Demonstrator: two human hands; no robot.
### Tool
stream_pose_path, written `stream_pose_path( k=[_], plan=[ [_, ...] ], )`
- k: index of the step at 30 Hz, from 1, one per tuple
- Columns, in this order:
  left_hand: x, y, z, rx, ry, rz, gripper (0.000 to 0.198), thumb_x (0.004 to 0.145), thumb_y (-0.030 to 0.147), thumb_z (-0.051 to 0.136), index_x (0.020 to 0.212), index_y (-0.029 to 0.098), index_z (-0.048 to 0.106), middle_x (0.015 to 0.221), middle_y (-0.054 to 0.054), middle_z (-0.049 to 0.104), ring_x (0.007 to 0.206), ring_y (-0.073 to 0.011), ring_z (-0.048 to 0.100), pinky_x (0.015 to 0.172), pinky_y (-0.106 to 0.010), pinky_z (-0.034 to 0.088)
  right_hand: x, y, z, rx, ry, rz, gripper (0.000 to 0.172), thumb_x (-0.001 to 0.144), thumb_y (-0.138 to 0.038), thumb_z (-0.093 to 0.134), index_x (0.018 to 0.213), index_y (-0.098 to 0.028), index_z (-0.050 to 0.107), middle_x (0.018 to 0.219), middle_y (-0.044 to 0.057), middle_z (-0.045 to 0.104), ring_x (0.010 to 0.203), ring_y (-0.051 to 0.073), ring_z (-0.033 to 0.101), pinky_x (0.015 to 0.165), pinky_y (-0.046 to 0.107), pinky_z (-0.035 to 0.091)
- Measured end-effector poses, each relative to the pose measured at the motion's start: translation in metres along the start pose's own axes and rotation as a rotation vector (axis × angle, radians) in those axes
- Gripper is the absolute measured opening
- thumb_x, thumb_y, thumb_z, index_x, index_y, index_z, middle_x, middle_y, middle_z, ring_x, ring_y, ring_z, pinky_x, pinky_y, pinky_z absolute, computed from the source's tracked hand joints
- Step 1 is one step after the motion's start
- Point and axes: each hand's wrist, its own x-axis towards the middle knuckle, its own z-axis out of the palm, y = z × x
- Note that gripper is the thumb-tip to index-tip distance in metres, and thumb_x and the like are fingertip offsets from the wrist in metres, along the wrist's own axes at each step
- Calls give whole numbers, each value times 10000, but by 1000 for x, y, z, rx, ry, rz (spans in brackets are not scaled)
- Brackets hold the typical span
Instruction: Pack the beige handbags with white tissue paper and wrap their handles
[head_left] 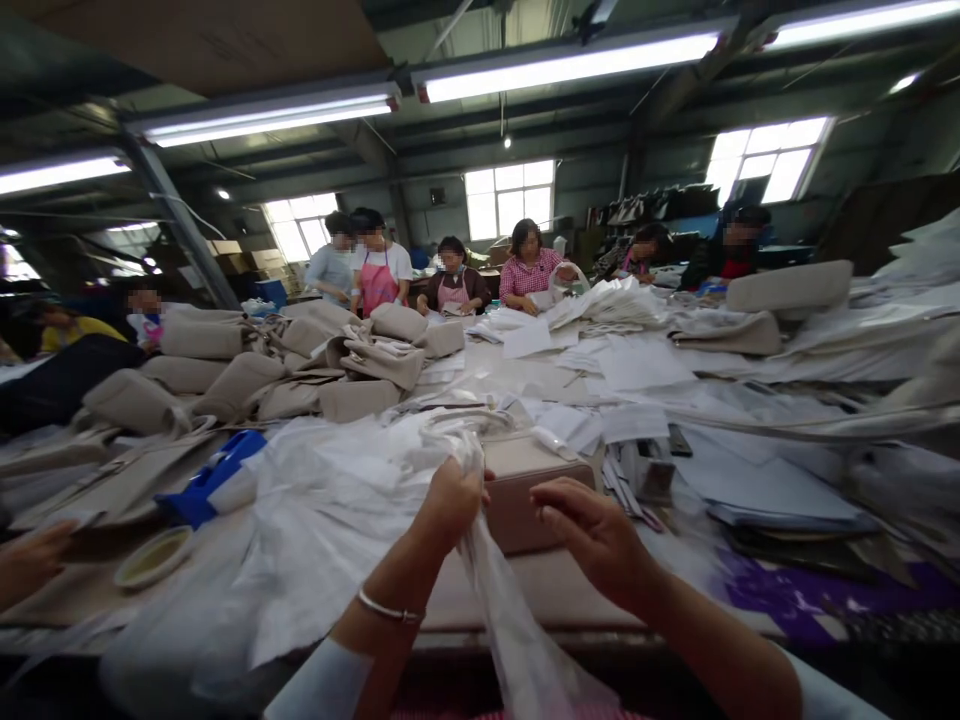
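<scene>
My left hand (452, 503), with a bangle on the wrist, is closed round a bunched translucent plastic bag (499, 600) that trails down toward me. To its right, my right hand (589, 530) is raised with curled fingers near the front of a beige box-shaped handbag (532, 490). Whether those fingers hold anything thin is hard to see. The handbag stands on the table behind and between both hands. A heap of white wrapping sheets (322, 500) spreads left of my left hand.
Beige handbags (352, 360) pile up at the left. Near them lie a blue tape dispenser (214, 480) and a round dish (154, 557). Another person's hand (37, 560) shows at the left edge. Papers (637, 360) cover the right side; several people work beyond.
</scene>
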Motion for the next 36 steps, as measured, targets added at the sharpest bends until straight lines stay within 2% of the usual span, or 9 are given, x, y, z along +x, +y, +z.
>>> stream_pose_path(
  k=[3,8,11,15,21,25,29,32,36],
  plan=[
    [-12,2,-3,324,101,166,429,772,69,506,1176,138,632,999,-153,637,926,-282,628,831,-396,468,10,-9,17,134,-46,116,277,878,-357,609,1089,-188,670,1045,80,665,899,188,617,762,292,509],
    [-45,-16,-1,1006,71,413,554,878,110,397,1387,313,480,1022,-127,597,819,-283,639,743,-432,484,24,-4,53,473,-52,613,462,747,-555,695,965,-152,634,831,53,668,713,164,601,525,233,440],
    [-55,-31,-8,812,-44,457,480,855,166,496,1323,266,539,1000,-106,584,856,-257,626,769,-390,502,26,6,67,639,-37,805,463,672,-546,754,856,-155,590,696,13,629,597,133,575,487,220,411],
    [-56,-36,-19,429,-177,537,448,846,231,572,1293,221,563,1117,-105,570,1075,-245,560,962,-376,460,30,12,75,848,12,812,410,639,-424,809,864,-158,593,698,-5,630,571,110,574,512,213,426],
    [-51,-20,-11,498,-196,598,436,840,261,570,1271,195,580,1104,-138,553,1015,-282,557,919,-460,477,41,13,70,993,-5,847,356,653,-336,806,882,-114,647,711,12,653,558,96,563,526,208,427],
    [-35,-11,-4,305,-261,634,309,865,278,549,1132,195,680,1035,-118,602,973,-258,583,910,-429,477,50,16,56,930,77,750,303,673,-349,797,824,-123,663,690,17,670,600,119,600,571,219,470],
    [-4,-10,-11,-306,-212,228,420,842,338,603,1233,188,632,918,-77,673,857,-210,642,791,-351,535,71,14,24,882,158,624,251,730,-357,753,839,-157,647,695,7,666,589,122,608,577,233,499],
    [27,-4,-40,-587,-41,91,575,755,296,684,1303,180,551,762,-6,618,621,-115,586,553,-220,490,97,15,-16,844,235,581,257,735,-364,738,858,-185,600,631,-25,606,493,102,545,493,226,461],
    [79,1,-99,-410,148,277,633,766,264,613,1379,207,471,671,58,516,416,-37,370,395,-147,285,131,49,-76,566,260,507,265,790,-385,663,978,-219,577,550,-82,462,376,61,336,401,197,318]
  ],
)
